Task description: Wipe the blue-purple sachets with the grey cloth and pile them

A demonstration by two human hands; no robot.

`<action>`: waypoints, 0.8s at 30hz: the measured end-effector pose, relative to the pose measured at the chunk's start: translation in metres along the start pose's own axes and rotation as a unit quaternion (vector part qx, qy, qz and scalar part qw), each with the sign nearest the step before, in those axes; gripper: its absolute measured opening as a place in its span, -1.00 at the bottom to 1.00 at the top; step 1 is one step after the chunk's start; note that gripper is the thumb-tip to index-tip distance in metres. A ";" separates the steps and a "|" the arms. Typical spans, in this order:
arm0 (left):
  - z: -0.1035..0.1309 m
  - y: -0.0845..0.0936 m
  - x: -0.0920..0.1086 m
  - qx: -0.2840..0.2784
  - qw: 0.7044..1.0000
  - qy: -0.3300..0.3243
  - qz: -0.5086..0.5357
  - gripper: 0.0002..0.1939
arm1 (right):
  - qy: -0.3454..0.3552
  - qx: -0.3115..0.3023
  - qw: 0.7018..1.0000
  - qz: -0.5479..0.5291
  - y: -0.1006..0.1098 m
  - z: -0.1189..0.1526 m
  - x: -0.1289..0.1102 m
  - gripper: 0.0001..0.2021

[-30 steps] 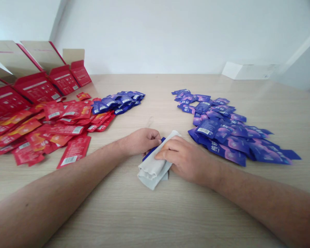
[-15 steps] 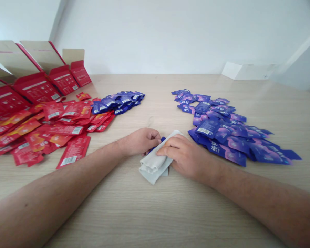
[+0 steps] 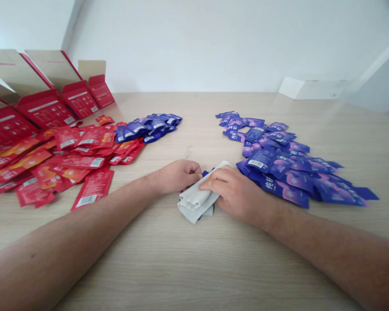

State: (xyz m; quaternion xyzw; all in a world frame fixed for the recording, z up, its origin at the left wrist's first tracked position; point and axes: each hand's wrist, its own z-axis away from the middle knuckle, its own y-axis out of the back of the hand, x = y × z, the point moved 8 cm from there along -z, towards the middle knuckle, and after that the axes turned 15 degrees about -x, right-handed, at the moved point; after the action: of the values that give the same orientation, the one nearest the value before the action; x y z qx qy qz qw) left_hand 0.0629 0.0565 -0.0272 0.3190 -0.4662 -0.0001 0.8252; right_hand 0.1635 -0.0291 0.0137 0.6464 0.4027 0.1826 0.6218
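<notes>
My right hand [image 3: 231, 190] is closed on a folded white cloth [image 3: 196, 196], pressed down over a purple sachet [image 3: 205, 173]. Only small bits of that sachet show, at the cloth's upper edge and below it. At the cloth's upper left, my left hand [image 3: 183, 176] has its fingers curled in a pinch at the sachet's edge; the fingertips are partly hidden. A heap of purple sachets [image 3: 288, 164] lies right of my right hand. Beyond my left forearm are red sachets [image 3: 84, 151] and a smaller pile of purple sachets [image 3: 149, 127].
Open red cardboard boxes [image 3: 48, 110] stand in a row at the back left, flaps raised. A white box [image 3: 311, 89] lies at the back right, near the wall. The wooden table [image 3: 181, 268] reaches back to the white wall.
My right hand and the cloth have shifted slightly up and to the right over the sachet. My left hand stays in nearly the same place.
</notes>
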 end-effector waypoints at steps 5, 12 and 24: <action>0.000 -0.002 0.000 -0.012 1.000 0.001 0.014 -0.78 | 0.054 -0.019 0.998 -0.002 -0.002 0.000 -0.012 -0.68; 0.000 0.000 0.001 -0.005 1.000 -0.003 0.002 -0.79 | 0.012 0.003 1.000 -0.003 0.000 0.000 -0.001 -0.65; 0.000 -0.002 0.000 -0.010 1.000 0.008 0.017 -0.78 | 0.020 -0.001 1.000 -0.011 0.001 0.000 -0.001 -0.65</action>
State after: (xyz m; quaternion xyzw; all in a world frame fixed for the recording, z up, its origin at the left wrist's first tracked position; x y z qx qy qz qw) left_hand 0.0636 0.0551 -0.0276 0.3028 -0.4648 0.0115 0.8320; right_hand 0.1633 -0.0298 0.0145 0.6379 0.4216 0.1888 0.6162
